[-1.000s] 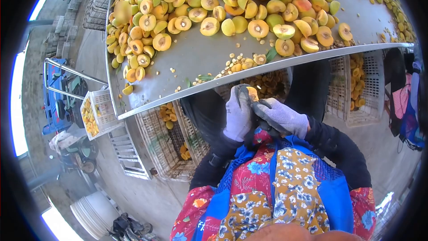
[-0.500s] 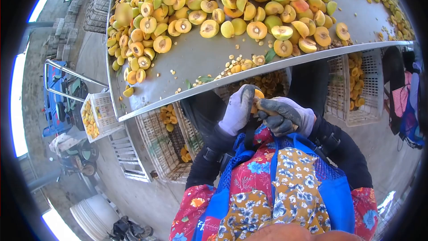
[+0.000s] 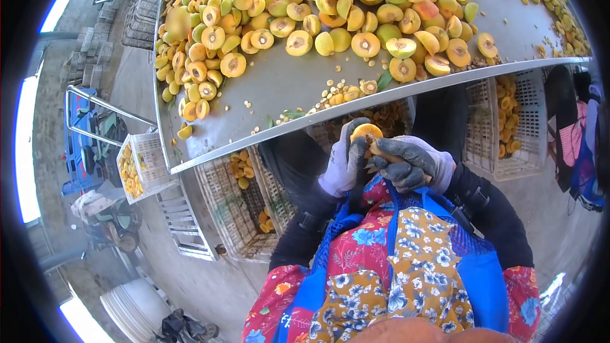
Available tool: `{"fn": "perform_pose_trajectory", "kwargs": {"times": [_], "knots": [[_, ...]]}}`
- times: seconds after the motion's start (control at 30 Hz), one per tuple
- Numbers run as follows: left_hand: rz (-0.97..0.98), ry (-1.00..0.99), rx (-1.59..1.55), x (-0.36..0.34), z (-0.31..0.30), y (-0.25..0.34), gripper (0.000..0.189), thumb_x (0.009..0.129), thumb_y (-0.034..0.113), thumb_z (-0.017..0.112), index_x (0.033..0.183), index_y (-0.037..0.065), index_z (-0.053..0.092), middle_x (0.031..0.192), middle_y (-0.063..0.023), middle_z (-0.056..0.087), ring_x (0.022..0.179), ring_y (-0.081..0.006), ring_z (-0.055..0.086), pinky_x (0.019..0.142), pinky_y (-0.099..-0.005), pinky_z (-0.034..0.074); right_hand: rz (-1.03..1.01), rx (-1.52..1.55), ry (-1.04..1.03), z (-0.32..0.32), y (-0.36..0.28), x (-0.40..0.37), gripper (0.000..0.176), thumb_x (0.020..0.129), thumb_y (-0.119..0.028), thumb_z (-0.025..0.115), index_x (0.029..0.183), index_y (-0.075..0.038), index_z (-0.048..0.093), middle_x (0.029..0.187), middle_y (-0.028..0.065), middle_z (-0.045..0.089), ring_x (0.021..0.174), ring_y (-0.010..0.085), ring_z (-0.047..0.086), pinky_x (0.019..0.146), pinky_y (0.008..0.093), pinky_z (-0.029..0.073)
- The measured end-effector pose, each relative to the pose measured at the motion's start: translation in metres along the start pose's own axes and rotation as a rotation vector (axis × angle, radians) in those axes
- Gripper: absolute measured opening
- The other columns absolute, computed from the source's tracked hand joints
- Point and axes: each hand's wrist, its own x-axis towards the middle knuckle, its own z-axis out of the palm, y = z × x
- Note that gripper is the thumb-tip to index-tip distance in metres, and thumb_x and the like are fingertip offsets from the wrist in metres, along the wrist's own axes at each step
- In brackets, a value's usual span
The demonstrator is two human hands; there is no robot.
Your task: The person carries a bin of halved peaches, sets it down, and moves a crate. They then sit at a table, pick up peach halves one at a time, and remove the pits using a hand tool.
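Both my hands wear grey gloves with dark fingertips and meet just below the table's near edge. My left hand (image 3: 342, 162) grips an orange-yellow fruit (image 3: 366, 131) from the left, its cut face turned up. My right hand (image 3: 414, 164) is closed around a wooden-handled tool (image 3: 379, 150), which presses against the fruit from the right. On the grey metal table (image 3: 279, 86) above lies a heap of halved yellow fruit (image 3: 330, 6), and loose pits (image 3: 340, 92) are scattered near the edge.
White plastic crates (image 3: 508, 127) with fruit halves stand under the table at right and below left (image 3: 235, 203). Another crate of fruit (image 3: 136, 165) sits at left by a blue cart (image 3: 86, 146). Clothing hangs at the far right (image 3: 581, 152). Concrete floor surrounds everything.
The fruit has turned in my left hand so its cut face shows more. My right hand has shifted slightly right and up against it.
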Motion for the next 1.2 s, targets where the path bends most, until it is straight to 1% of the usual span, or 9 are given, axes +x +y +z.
{"fn": "perform_pose_trajectory", "kwargs": {"times": [0.1, 0.3, 0.4, 0.47, 0.67, 0.77, 0.87, 1.07, 1.2], "knots": [[0.049, -0.144, 0.197, 0.007, -0.015, 0.024, 0.040, 0.104, 0.031, 0.042, 0.132, 0.002, 0.047, 0.103, -0.0174, 0.068, 0.094, -0.0285, 0.069, 0.083, -0.0357, 0.053, -0.002, -0.098, 0.024, 0.001, 0.000, 0.000, 0.039, 0.102, -0.041, 0.052, 0.094, -0.003, 0.053, 0.056, -0.0035, 0.039, 0.037, 0.0039, 0.033, 0.034, 0.0180, 0.026], [-0.047, -0.272, 0.232, 0.019, -0.020, 0.041, 0.046, 0.103, 0.036, 0.040, 0.124, -0.002, 0.053, 0.105, -0.0184, 0.067, 0.096, -0.0269, 0.067, 0.085, -0.0355, 0.051, -0.004, -0.109, 0.010, 0.002, 0.000, -0.004, 0.039, 0.102, -0.042, 0.054, 0.095, -0.004, 0.053, 0.057, -0.0039, 0.040, 0.040, 0.0034, 0.034, 0.035, 0.0179, 0.028], [0.087, -0.241, 0.222, 0.020, -0.016, 0.030, 0.041, 0.102, 0.033, 0.043, 0.124, 0.000, 0.053, 0.094, -0.0187, 0.069, 0.087, -0.0328, 0.070, 0.078, -0.0370, 0.052, 0.021, 0.047, -0.103, -0.009, 0.005, -0.005, 0.039, 0.104, -0.042, 0.049, 0.097, -0.004, 0.053, 0.056, -0.0036, 0.041, 0.036, 0.0020, 0.032, 0.032, 0.0161, 0.026], [0.158, -0.170, 0.186, 0.019, -0.009, 0.030, 0.043, 0.102, 0.034, 0.043, 0.124, -0.001, 0.053, 0.095, -0.0184, 0.070, 0.086, -0.0316, 0.070, 0.078, -0.0363, 0.053, 0.058, 0.152, -0.213, -0.017, 0.007, -0.004, 0.040, 0.104, -0.042, 0.048, 0.097, -0.004, 0.053, 0.056, -0.0039, 0.041, 0.036, 0.0014, 0.032, 0.032, 0.0160, 0.026], [0.224, -0.076, 0.132, 0.019, -0.001, 0.020, 0.044, 0.101, 0.033, 0.044, 0.126, -0.002, 0.054, 0.097, -0.0184, 0.070, 0.086, -0.0293, 0.070, 0.078, -0.0354, 0.053, -0.083, -0.029, -0.103, -0.004, 0.011, -0.009, 0.039, 0.105, -0.042, 0.046, 0.097, -0.004, 0.053, 0.056, -0.0046, 0.041, 0.035, 0.0006, 0.031, 0.033, 0.0144, 0.025], [0.249, -0.116, 0.147, 0.021, 0.000, 0.025, 0.043, 0.101, 0.032, 0.044, 0.126, -0.002, 0.054, 0.097, -0.0179, 0.070, 0.086, -0.0292, 0.071, 0.078, -0.0355, 0.054, 0.070, 0.259, -0.366, -0.023, 0.012, -0.006, 0.040, 0.104, -0.042, 0.047, 0.095, -0.004, 0.053, 0.056, -0.0046, 0.040, 0.035, 0.0008, 0.031, 0.033, 0.0143, 0.025], [0.228, -0.178, 0.213, 0.022, -0.003, 0.026, 0.039, 0.101, 0.028, 0.045, 0.126, -0.001, 0.053, 0.096, -0.0186, 0.070, 0.086, -0.0310, 0.071, 0.078, -0.0363, 0.053, -0.025, 0.046, -0.133, -0.006, 0.008, -0.016, 0.040, 0.104, -0.042, 0.048, 0.094, -0.003, 0.053, 0.056, -0.0041, 0.040, 0.036, 0.0011, 0.030, 0.032, 0.0148, 0.025], [0.112, -0.363, 0.324, 0.030, -0.019, 0.050, 0.035, 0.100, 0.019, 0.044, 0.129, 0.000, 0.050, 0.097, -0.0237, 0.068, 0.089, -0.0379, 0.069, 0.079, -0.0397, 0.053, 0.011, -0.098, 0.068, 0.010, -0.003, -0.025, 0.039, 0.104, -0.040, 0.049, 0.094, -0.003, 0.053, 0.055, -0.0032, 0.039, 0.035, 0.0017, 0.030, 0.031, 0.0160, 0.025], [0.202, -0.391, 0.337, 0.041, -0.020, 0.050, 0.032, 0.100, 0.016, 0.042, 0.126, -0.001, 0.052, 0.097, -0.0251, 0.068, 0.089, -0.0394, 0.067, 0.079, -0.0411, 0.052, -0.001, -0.085, 0.040, 0.010, -0.006, -0.023, 0.041, 0.102, -0.042, 0.052, 0.093, -0.003, 0.052, 0.055, -0.0026, 0.039, 0.035, 0.0021, 0.030, 0.030, 0.0164, 0.025]]}}
